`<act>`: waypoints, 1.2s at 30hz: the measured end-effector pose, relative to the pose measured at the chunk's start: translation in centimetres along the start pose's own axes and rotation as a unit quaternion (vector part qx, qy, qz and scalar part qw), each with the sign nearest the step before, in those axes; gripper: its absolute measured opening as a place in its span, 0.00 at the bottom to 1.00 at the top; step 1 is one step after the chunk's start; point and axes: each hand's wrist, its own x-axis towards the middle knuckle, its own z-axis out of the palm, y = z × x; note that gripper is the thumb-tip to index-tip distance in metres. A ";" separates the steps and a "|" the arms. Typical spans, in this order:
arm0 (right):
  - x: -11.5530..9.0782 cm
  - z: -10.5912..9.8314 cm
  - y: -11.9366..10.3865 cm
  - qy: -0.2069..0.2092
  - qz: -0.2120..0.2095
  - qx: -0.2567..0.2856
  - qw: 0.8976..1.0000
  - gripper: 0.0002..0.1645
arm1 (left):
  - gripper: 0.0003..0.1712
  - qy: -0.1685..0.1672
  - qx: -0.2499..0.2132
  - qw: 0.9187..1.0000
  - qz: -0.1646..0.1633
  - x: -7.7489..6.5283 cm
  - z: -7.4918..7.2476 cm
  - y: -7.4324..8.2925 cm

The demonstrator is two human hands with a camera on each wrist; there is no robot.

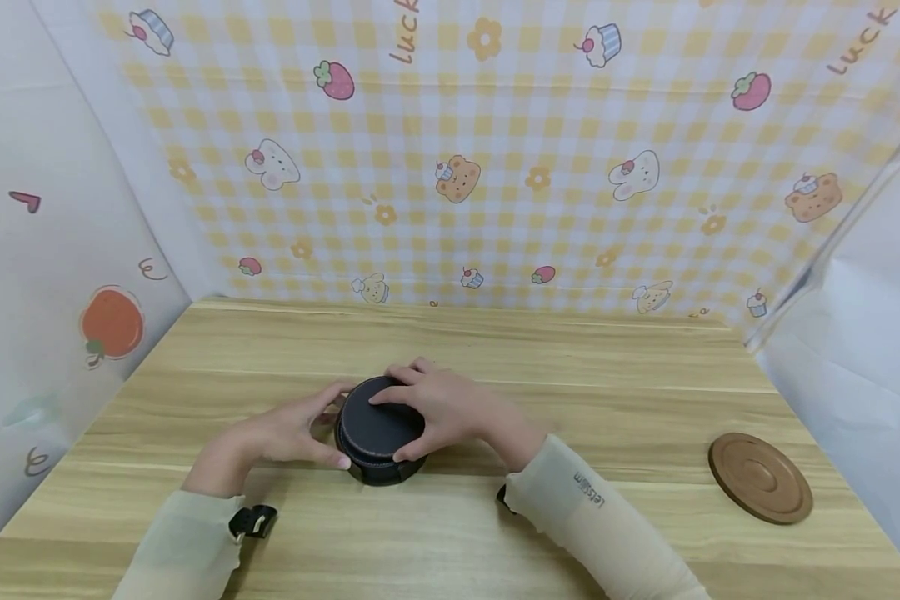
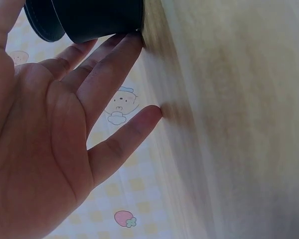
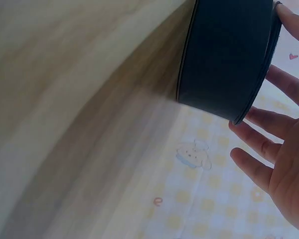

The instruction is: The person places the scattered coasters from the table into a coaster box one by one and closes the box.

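Note:
A round black leather coaster holder (image 1: 381, 473) stands on the table, left of its middle. On its top lies a black coaster (image 1: 378, 421) with a stitched edge, shifted and tilted against the holder. My left hand (image 1: 292, 429) grips the holder from the left, thumb at the front and fingers behind. In the left wrist view its fingertips meet the lower side of the holder (image 2: 102, 17). From the right, my right hand (image 1: 450, 408) holds the coaster by its edge, thumb in front, one finger lying across the top. The right wrist view shows fingertips (image 3: 236, 127) at the coaster's rim.
A round brown wooden coaster (image 1: 761, 479) with ringed grooves lies on the right of the wood-grain table (image 1: 570, 358). A yellow checked cloth (image 1: 495, 108) hangs behind the table, and pale sheets (image 1: 30, 275) close off both sides.

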 end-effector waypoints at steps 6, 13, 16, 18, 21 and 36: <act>0.5 0.2 -0.4 -0.006 -0.001 -0.024 1.000 0.43 | 0.57 -0.004 -0.003 1.000 0.022 0.3 0.0 -0.4; 0.7 0.6 -0.3 -0.013 0.003 -0.030 0.999 0.43 | 0.56 -0.005 0.003 1.000 0.017 0.4 0.0 -0.6; 0.7 0.7 -0.3 -0.017 0.005 -0.028 0.999 0.43 | 0.56 -0.005 0.007 1.000 0.014 0.4 0.0 -0.6; 0.7 0.7 -0.3 -0.020 0.009 -0.023 1.000 0.44 | 0.56 -0.004 0.006 1.000 0.011 0.3 0.0 -0.6; 0.6 0.7 -0.4 -0.023 0.014 -0.017 0.999 0.45 | 0.56 -0.006 0.000 1.000 0.017 0.2 0.0 -0.6; 0.0 0.8 -0.2 -0.033 0.022 0.013 0.999 0.49 | 0.54 -0.007 -0.005 1.000 0.015 0.0 -0.1 -0.3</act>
